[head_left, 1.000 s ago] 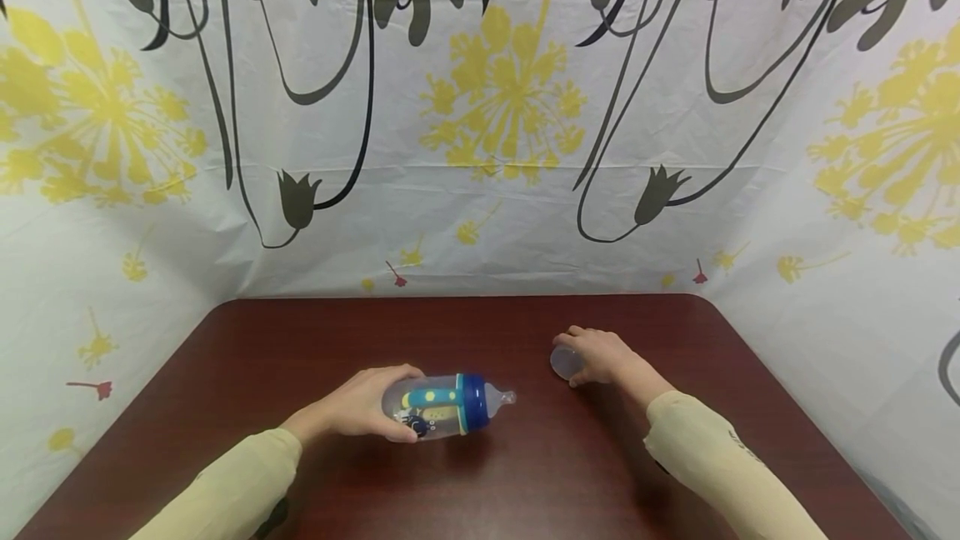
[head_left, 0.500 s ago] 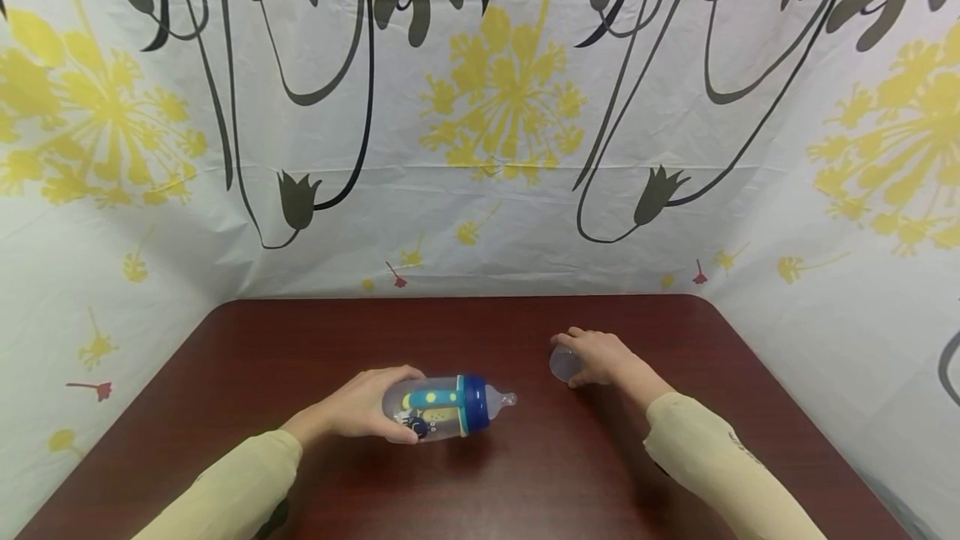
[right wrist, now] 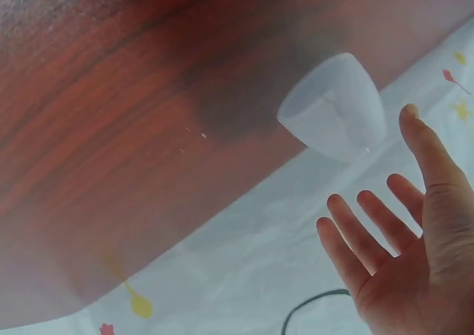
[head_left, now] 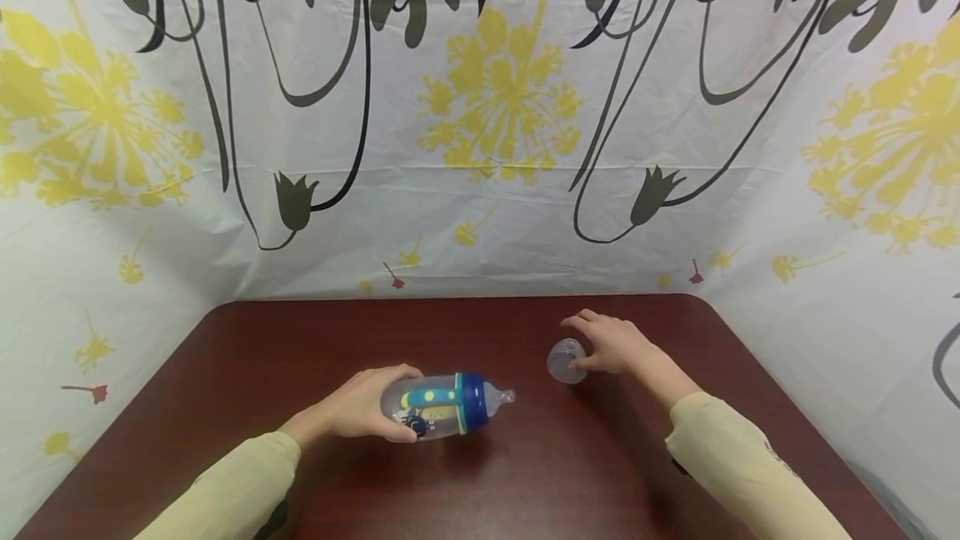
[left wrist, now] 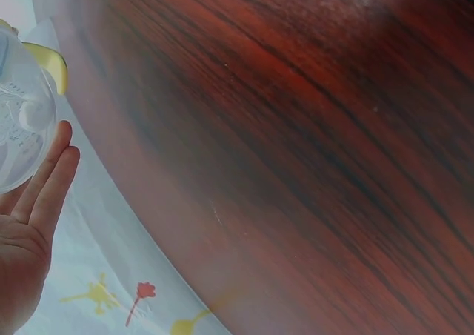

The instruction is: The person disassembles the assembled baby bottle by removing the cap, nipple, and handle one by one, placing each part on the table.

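Observation:
My left hand (head_left: 358,405) grips a baby bottle (head_left: 435,407) round its lower body. The clear bottle has a blue collar and a pale teat that points right; it lies sideways in the head view. In the left wrist view, its clear base (left wrist: 22,120) shows at the left edge beside the fingers (left wrist: 53,187). A translucent bottle cap (head_left: 564,362) sits on the table to the right. My right hand (head_left: 615,346) is just right of this cap with its fingers spread. The right wrist view shows a gap between the cap (right wrist: 337,113) and the fingers (right wrist: 359,235).
Both hands work over a dark red-brown wooden table (head_left: 360,327) with rounded far corners. A white sheet (head_left: 420,215) with yellow and grey plant prints hangs behind the table and down its sides.
My right hand has let go of the cap, spread its fingers and moved slightly to the right. The cap stays on the table. My left hand and the bottle have hardly moved.

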`<state>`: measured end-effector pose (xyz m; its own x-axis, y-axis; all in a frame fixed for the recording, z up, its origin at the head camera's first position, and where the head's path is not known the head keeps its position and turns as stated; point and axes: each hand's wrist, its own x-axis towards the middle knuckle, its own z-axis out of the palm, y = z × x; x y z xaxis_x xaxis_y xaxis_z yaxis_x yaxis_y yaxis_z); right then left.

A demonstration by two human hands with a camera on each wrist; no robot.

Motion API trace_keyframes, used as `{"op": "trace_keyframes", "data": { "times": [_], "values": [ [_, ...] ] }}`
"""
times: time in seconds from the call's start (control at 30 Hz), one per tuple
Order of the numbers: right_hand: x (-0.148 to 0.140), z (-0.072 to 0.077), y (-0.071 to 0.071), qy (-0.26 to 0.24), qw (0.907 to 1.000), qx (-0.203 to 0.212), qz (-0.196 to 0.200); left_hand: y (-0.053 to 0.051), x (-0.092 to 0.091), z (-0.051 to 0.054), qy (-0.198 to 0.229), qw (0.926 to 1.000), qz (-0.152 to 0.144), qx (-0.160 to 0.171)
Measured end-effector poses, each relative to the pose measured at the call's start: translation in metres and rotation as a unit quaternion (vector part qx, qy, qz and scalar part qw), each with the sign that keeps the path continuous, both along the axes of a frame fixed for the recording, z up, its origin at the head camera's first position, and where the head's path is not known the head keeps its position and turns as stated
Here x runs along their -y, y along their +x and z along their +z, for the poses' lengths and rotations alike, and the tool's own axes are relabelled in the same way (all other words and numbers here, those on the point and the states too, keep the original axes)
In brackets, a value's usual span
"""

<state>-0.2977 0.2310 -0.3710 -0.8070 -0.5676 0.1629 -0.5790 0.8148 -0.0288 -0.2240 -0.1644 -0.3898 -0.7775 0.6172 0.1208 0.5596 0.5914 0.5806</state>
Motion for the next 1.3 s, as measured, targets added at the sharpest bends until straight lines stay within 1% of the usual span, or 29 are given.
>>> {"op": "trace_keyframes", "data": {
  "times": [0.2,0.47,0.67,0.8,0.9,1.07,1.3],
  "values": [
    [0.001,0.017,0.01,-0.033,0.9991,-0.021,0.015,-0.001,-0.002,0.0,-0.002,0.9996,0.002,-0.027],
    [0.007,0.036,0.022,-0.051,0.9975,-0.043,0.023,-0.002,-0.003,-0.001,0.006,0.9992,0.005,-0.038],
    [0.014,0.046,0.031,-0.062,0.9953,-0.054,0.052,-0.003,-0.003,-0.001,0.009,0.9986,0.006,-0.051],
    [0.023,0.048,0.036,-0.078,0.9923,-0.06,0.076,-0.003,-0.004,-0.001,0.009,0.9982,0.009,-0.059],
    [0.031,0.047,0.04,-0.082,0.9912,-0.062,0.083,-0.002,-0.005,-0.001,0.011,0.9981,0.011,-0.06],
    [0.044,0.046,0.048,-0.08,0.9906,-0.057,0.095,-0.001,-0.005,0.0,0.012,0.9979,0.013,-0.063],
    [0.065,0.04,0.059,-0.072,0.9873,-0.054,0.131,-0.001,-0.006,0.0,0.019,0.9977,0.012,-0.064]
  ]
}}
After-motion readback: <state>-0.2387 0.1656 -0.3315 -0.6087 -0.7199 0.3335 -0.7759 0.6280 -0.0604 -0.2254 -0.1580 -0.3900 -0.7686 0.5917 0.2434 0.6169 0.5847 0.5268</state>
